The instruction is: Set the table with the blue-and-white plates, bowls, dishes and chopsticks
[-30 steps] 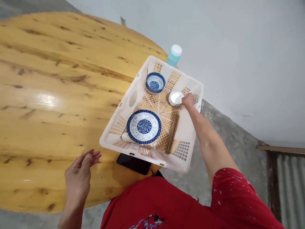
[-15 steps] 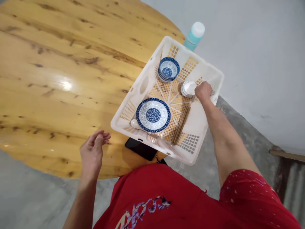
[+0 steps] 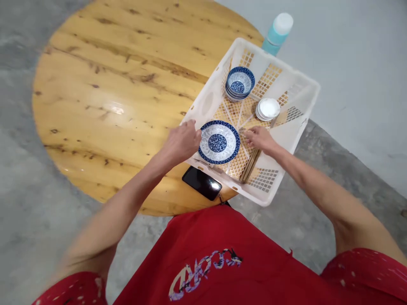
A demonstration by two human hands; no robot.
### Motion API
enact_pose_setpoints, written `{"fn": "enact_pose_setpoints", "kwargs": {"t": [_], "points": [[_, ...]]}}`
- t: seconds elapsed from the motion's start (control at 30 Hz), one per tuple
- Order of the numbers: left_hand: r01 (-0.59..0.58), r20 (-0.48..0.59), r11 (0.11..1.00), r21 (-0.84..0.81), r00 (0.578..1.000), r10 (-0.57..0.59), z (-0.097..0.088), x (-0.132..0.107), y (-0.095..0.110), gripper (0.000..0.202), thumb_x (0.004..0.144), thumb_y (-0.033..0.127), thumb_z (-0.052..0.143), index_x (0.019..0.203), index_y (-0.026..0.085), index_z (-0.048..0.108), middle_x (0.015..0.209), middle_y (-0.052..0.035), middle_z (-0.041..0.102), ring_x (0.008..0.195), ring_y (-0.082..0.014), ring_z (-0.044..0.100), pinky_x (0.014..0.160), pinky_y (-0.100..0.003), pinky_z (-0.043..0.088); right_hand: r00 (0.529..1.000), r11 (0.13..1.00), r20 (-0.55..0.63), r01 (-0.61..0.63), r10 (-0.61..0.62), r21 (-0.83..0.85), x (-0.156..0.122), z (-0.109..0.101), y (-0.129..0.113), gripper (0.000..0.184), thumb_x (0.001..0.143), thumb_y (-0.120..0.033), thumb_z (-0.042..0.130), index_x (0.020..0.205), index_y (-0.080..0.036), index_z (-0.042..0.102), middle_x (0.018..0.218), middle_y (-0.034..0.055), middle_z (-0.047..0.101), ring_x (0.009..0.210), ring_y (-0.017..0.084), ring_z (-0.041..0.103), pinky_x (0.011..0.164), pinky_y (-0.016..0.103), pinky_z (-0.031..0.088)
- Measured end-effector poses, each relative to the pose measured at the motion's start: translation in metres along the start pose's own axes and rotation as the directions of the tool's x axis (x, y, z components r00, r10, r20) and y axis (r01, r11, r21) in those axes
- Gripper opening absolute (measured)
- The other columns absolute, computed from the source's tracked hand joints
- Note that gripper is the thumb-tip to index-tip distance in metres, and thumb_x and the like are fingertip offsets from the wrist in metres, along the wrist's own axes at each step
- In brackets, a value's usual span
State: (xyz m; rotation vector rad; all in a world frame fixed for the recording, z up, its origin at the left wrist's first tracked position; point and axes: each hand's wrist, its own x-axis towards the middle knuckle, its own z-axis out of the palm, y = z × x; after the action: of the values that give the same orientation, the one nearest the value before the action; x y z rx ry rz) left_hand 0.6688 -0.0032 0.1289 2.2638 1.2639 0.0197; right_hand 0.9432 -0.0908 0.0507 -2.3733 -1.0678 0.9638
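Fingers (image 3: 196, 134) of the left hand (image 3: 180, 143) curl at the left edge of a round blue-and-white patterned plate (image 3: 217, 143), though the head view cannot tell whether they are clamped on it. The plate lies in the near left part of a white rectangular perforated plastic basket (image 3: 294, 81), set partly past the edge of the glossy yellow wooden tabletop (image 3: 127, 131). Inside the basket, the right hand (image 3: 260, 139) is between the plate and the slim brown chopsticks (image 3: 250, 168), fingers bent, their grip unclear, with small round white dishes (image 3: 269, 108) just beyond.
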Motion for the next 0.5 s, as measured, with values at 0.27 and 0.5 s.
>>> {"fn": "enact_pose_setpoints", "kwargs": {"t": [0.27, 0.5], "points": [[-0.027, 0.361, 0.928, 0.373, 0.925, -0.118, 0.039, 0.042, -0.006, 0.040, 0.090, 0.032, 0.045, 0.107, 0.006, 0.070, 0.117, -0.0247, 0.070, 0.115, -0.0336, 0.065, 0.095, -0.035, 0.048, 0.965, 0.908, 0.244, -0.185, 0.096, 0.375, -0.025, 0.033, -0.001, 0.022, 0.095, -0.029, 0.058, 0.079, -0.013, 0.060, 0.066, 0.0033, 0.061, 0.054, 0.010, 0.053, 0.049, 0.020, 0.047], [0.141, 0.469, 0.957, 0.254, 0.847, -0.249, 0.057, 0.064, -0.014, 0.032, 0.084, 0.026, 0.048, 0.087, 0.006, 0.072, 0.085, -0.0209, 0.074, 0.089, -0.0289, 0.072, 0.077, -0.029, 0.054, 0.937, 0.874, 0.299, -0.291, 0.179, 0.388, -0.017, 0.047, -0.002, 0.019, 0.094, -0.030, 0.057, 0.094, -0.011, 0.061, 0.074, 0.0062, 0.065, 0.059, 0.015, 0.060, 0.055, 0.028, 0.055]]}}
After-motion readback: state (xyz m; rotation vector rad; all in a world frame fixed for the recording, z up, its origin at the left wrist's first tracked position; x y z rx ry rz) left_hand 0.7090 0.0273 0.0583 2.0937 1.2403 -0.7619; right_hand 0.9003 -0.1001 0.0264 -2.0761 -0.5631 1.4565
